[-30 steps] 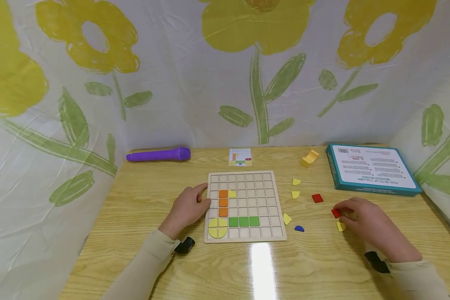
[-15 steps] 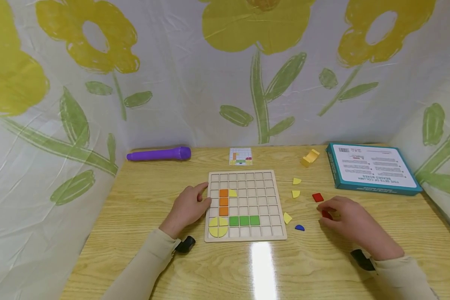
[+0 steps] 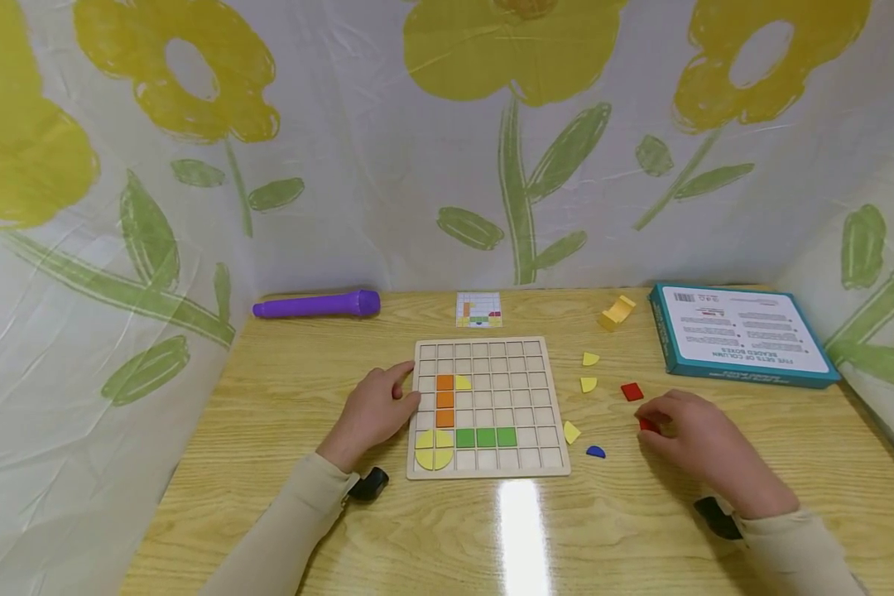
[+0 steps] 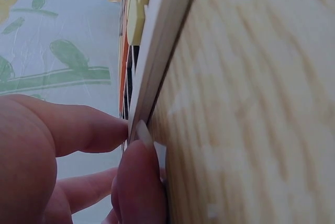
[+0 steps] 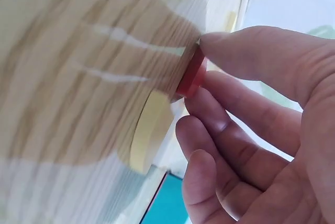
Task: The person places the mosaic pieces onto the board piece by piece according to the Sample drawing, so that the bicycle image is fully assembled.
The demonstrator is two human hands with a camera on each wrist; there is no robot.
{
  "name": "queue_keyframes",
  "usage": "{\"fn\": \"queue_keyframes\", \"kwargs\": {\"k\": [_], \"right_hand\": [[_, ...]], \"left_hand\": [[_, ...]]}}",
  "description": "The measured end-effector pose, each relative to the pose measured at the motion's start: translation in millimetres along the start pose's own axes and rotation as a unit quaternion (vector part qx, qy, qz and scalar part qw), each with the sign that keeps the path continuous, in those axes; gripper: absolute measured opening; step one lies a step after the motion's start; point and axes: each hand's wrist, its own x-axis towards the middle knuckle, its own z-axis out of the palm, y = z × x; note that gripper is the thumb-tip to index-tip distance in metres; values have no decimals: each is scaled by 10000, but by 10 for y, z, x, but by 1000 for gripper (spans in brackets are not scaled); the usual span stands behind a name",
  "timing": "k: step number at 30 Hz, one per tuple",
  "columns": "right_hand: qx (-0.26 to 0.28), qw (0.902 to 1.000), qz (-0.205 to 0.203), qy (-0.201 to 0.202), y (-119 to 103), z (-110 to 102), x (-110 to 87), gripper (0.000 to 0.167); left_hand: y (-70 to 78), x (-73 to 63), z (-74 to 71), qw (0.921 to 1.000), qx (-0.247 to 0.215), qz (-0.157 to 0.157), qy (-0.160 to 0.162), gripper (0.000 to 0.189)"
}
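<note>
In the head view my left hand (image 3: 372,416) rests at the left edge of a wooden grid board (image 3: 491,475), thumb and index fingertip against its rim. The left wrist view has both fingertips (image 4: 119,133) right at that edge. My right hand (image 3: 704,447) pinches a small red tile (image 3: 646,425) low over the table, between thumb and fingers; the right wrist view shows this tile (image 5: 191,73) tilted. Beside it stands a yellow tile (image 5: 150,130), hidden under the hand in the head view. Orange tiles (image 3: 444,400), green tiles (image 3: 486,437) and yellow quarter-circles (image 3: 434,449) sit in the grid.
Between board and right hand lie a red tile (image 3: 632,391), yellow quarter-circles (image 3: 588,385) and a blue half-circle (image 3: 596,452). Behind are a pattern card (image 3: 479,310), a purple microphone-shaped object (image 3: 316,305), a yellow curved block (image 3: 617,314) and a teal box (image 3: 745,335).
My right hand has slid left across the table with the red tile, covering the yellow piece that showed beside it. The left hand has stayed at the board's edge.
</note>
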Motion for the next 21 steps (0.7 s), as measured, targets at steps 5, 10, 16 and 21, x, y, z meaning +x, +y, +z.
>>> {"fn": "queue_keyframes", "kwargs": {"k": [5,10,16,21], "right_hand": [[120,9997,-200,39,-92,33,39,21],[330,9984,-459,23,-236,64,97,17],[536,9950,-841,-15,-549,78,253,18],[801,9896,-1175,-192,-845,135,403,18]], "left_hand": [[0,-11,-1,10000,-27,1,10,61],[15,-13,0,10000,-1,-10,14,61],[19,-15,-12,10000,-6,-28,14,61],[22,-18,-16,10000,-7,-21,-2,61]]}}
